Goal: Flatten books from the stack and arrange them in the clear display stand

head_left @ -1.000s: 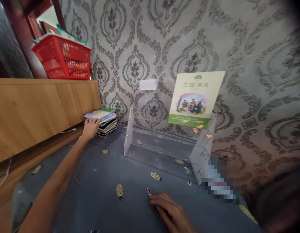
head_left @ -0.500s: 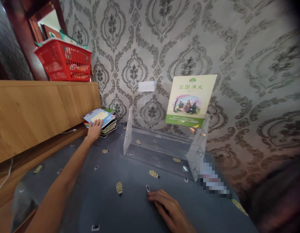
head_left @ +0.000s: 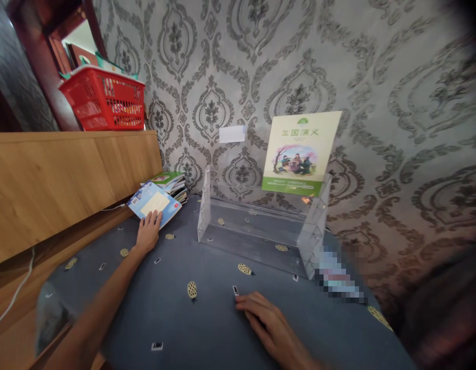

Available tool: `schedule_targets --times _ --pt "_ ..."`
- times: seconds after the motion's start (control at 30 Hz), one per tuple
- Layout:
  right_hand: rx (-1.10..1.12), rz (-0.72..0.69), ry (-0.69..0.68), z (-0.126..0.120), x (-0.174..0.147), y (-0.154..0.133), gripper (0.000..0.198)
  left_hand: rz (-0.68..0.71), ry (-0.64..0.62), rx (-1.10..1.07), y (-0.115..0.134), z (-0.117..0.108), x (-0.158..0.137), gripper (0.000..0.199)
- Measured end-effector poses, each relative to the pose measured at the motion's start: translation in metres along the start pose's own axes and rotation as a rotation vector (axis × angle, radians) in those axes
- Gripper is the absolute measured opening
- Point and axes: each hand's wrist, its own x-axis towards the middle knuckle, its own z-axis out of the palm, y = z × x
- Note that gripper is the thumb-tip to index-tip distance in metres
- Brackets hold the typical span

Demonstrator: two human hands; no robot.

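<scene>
My left hand is at the near edge of a thin blue book with a pale yellow panel on its cover. Its fingers press on the cover; whether the thumb is underneath I cannot tell. The book sticks out toward me from a stack of books, whose top one is green. My right hand rests on the dark cloth, fingers loosely stretched and holding nothing. In front of it stands a clear plastic book rack. A Chinese-titled cream and green book stands upright at the rack's right end.
A dark grey-blue tablecloth with pineapple prints covers the table. At left is a wooden cabinet with a red basket on top. A pixelated item lies right of the rack. A patterned wall rises behind.
The blue book has slid toward me off the top of the stack with my left hand, uncovering a green book. My right hand stays about where it was.
</scene>
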Motion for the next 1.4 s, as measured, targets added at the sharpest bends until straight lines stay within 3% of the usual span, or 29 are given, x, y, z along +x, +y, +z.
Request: schedule_targets --times 0.27,0.47,0.67,1.1,1.27,1.4 --pt "0.007 0.022 -0.05 -0.001 0.001 -0.002 0.027 -0.006 -0.122 -0.005 0.003 -0.01 -0.051 0.068" --pt "0.011 -0.009 -0.07 -0.004 0.005 -0.008 0.028 0.027 -0.204 -0.028 0.003 -0.02 -0.069 0.063" --pt "-0.028 -0.057 -0.073 -0.004 0.004 -0.009 0.028 0.093 -0.247 -0.049 0.019 -0.035 -0.089 0.063" --pt "-0.036 -0.042 -0.094 -0.006 0.005 -0.013 0.028 0.351 -0.138 -0.281 0.072 -0.063 -0.155 0.055" --pt "-0.032 -0.045 -0.091 -0.007 0.007 -0.017 0.028 0.458 -0.151 -0.409 0.098 -0.076 -0.167 0.057" --pt "-0.018 -0.035 -0.106 -0.009 0.007 -0.019 0.029 0.521 -0.244 -0.54 0.087 -0.078 -0.152 0.057"
